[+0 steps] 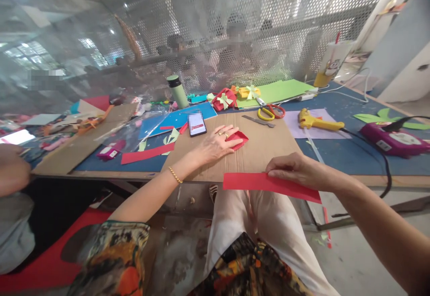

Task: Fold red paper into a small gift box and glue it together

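Observation:
My left hand [220, 144] rests on the cardboard sheet [262, 139], its fingers spread over a small red folded piece [239, 140] that shows at the fingertips. Near the table's front edge, my right hand [295, 170] pinches a long red strip [248, 181] between thumb and fingers. The strip hangs over my lap, apart from the left hand. Behind the hands on the cardboard are a dark metal blade [258, 121] and yellow-handled scissors [266, 113].
A phone [196, 124] lies left of the blade. Rightward are a yellow glue gun [319, 121], a purple box [393, 139] with a black cable, and a drink cup [331, 65]. Another person's arm [13, 170] is at far left. A green bottle [178, 92] stands behind.

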`<state>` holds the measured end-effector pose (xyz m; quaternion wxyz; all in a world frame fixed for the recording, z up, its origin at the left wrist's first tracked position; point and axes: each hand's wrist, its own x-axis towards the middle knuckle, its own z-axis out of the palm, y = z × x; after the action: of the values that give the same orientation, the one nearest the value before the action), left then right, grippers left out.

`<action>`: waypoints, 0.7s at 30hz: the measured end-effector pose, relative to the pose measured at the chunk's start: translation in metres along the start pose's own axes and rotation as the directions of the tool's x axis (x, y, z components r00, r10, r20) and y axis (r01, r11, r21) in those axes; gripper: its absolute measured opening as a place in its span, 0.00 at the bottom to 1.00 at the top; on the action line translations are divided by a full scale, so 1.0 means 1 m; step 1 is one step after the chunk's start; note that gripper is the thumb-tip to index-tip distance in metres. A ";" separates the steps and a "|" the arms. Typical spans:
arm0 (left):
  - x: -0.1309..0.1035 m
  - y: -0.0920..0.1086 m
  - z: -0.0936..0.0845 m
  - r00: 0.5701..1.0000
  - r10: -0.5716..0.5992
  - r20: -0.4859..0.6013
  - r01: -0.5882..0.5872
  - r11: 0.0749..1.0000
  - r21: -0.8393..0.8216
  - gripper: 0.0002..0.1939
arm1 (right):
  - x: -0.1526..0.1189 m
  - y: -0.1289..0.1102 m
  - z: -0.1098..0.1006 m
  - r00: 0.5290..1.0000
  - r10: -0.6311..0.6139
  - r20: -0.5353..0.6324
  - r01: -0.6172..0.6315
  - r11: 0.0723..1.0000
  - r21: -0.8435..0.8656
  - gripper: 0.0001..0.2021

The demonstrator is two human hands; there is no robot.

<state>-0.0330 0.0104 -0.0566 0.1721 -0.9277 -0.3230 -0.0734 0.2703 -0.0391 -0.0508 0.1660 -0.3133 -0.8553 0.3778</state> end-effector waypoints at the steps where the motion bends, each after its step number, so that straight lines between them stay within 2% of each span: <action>1: 0.007 0.001 0.001 0.999 -0.020 0.040 0.019 1.000 0.004 0.20 | -0.001 0.000 -0.001 1.000 0.005 0.001 -0.005 1.000 -0.002 0.21; 3: 0.017 0.006 0.003 0.989 -0.104 0.109 0.102 0.994 0.023 0.20 | -0.001 0.001 -0.003 1.000 0.013 0.003 -0.013 1.000 -0.016 0.23; 6: 0.027 0.011 0.003 0.946 -0.288 0.150 0.281 0.957 0.066 0.20 | 0.005 0.001 -0.006 1.000 0.016 -0.013 -0.016 0.999 -0.049 0.23; 10: 0.029 0.007 0.001 0.887 -0.443 0.134 0.433 0.896 0.097 0.20 | 0.019 0.001 -0.008 0.999 -0.009 -0.053 0.004 0.996 -0.094 0.20; 13: 0.018 0.002 -0.009 0.860 -0.501 0.096 0.498 0.865 0.056 0.20 | 0.032 0.003 -0.008 0.996 -0.026 -0.090 0.011 0.987 -0.162 0.16; 15: 0.003 0.005 -0.020 0.888 -0.458 -0.041 0.457 0.889 -0.041 0.19 | 0.040 0.007 -0.008 0.994 -0.039 -0.102 0.015 0.974 -0.226 0.14; 17: -0.015 0.017 -0.031 0.918 -0.339 -0.206 0.313 0.938 -0.150 0.17 | 0.047 0.011 -0.007 0.992 -0.072 -0.104 0.038 0.953 -0.300 0.13; 18: -0.024 0.026 -0.035 0.926 -0.281 -0.252 0.241 0.954 -0.178 0.16 | 0.051 0.012 -0.006 0.991 -0.090 -0.102 0.051 0.939 -0.341 0.12; 19: -0.031 0.036 -0.037 0.942 -0.203 -0.266 0.153 0.968 -0.197 0.14 | 0.054 0.013 -0.006 0.989 -0.107 -0.100 0.061 0.922 -0.381 0.12; 21: -0.042 0.054 -0.037 0.974 -0.089 -0.210 0.048 0.980 -0.194 0.13 | 0.057 0.013 -0.004 0.986 -0.137 -0.091 0.081 0.888 -0.453 0.12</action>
<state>-0.0328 -0.0665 -0.0471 0.1155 -0.9144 -0.3260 -0.2105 0.2351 0.0069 -0.0553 0.1618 -0.3168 -0.9238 0.1413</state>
